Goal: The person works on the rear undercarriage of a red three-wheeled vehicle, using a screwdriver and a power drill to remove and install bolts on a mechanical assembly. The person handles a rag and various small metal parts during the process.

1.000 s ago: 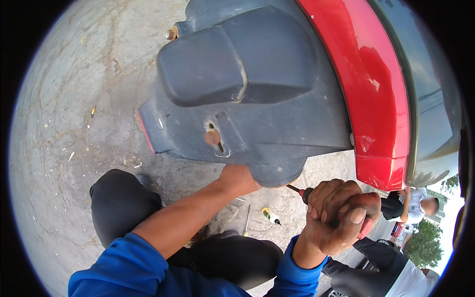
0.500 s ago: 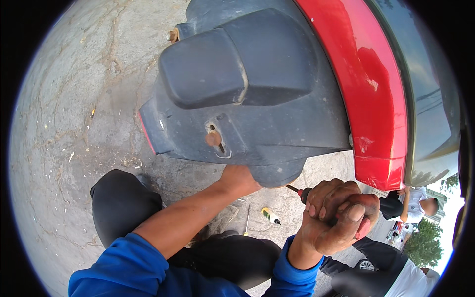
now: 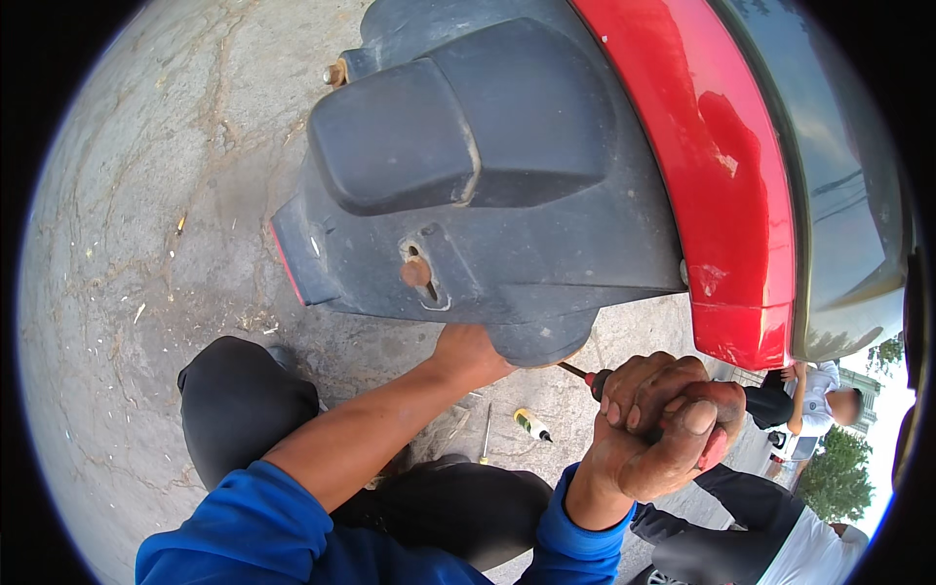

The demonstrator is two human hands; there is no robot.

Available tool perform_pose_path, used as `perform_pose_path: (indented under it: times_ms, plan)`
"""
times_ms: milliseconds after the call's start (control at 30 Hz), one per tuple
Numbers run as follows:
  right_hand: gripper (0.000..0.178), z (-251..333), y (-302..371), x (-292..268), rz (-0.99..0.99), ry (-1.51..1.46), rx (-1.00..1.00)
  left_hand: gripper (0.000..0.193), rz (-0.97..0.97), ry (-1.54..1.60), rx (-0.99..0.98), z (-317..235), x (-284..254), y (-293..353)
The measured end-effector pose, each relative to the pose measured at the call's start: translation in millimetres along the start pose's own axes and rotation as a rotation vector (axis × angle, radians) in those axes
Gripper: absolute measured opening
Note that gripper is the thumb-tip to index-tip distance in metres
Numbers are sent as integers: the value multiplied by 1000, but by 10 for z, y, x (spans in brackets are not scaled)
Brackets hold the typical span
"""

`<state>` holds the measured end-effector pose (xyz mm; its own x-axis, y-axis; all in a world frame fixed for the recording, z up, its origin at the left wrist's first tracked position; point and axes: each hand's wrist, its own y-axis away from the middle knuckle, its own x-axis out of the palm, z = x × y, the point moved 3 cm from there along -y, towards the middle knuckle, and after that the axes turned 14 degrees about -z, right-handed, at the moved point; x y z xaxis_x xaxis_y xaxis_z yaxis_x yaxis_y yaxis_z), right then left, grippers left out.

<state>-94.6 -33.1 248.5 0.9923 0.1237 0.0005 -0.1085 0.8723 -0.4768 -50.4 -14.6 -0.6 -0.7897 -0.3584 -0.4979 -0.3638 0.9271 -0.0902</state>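
Observation:
A dark grey plastic cover (image 3: 546, 253) with a raised hump fills the middle, beside a curved red body panel (image 3: 717, 175). A rusty bolt head (image 3: 415, 272) sits in a slot of the cover. My right hand (image 3: 673, 419) is closed round the dark and red handle of a screwdriver (image 3: 593, 381). Its thin shaft points left, to the lower edge of the cover's rounded lobe, which hides the tip. My left hand (image 3: 473, 353) reaches beneath the cover's lower edge. Only its wrist and back show, and its fingers are hidden.
On the concrete ground (image 3: 127, 244) below lie a small yellowish bottle with a dark tip (image 3: 531, 424) and another screwdriver (image 3: 487, 434). At right are a person in a white shirt (image 3: 821, 400) and another person in dark trousers (image 3: 721, 526). My knee (image 3: 249, 409) is at lower left.
The cover and red panel sit slightly further left in view. Both hands keep nearly the same pose, with the screwdriver still in my right hand.

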Motion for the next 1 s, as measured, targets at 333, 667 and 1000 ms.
perform_pose_path:
  times_ms: [333,667,1000]
  plan:
    - [37,-29,-6,-9,64,-47,14,36,-334,-21,162,-93,-82,32]
    - [39,391,-546,-235,414,-322,-31,57,-49,56,-8,0,-77,39]
    - [37,92,-536,-373,439,-329,23,52,-179,-8,63,36,-7,93]
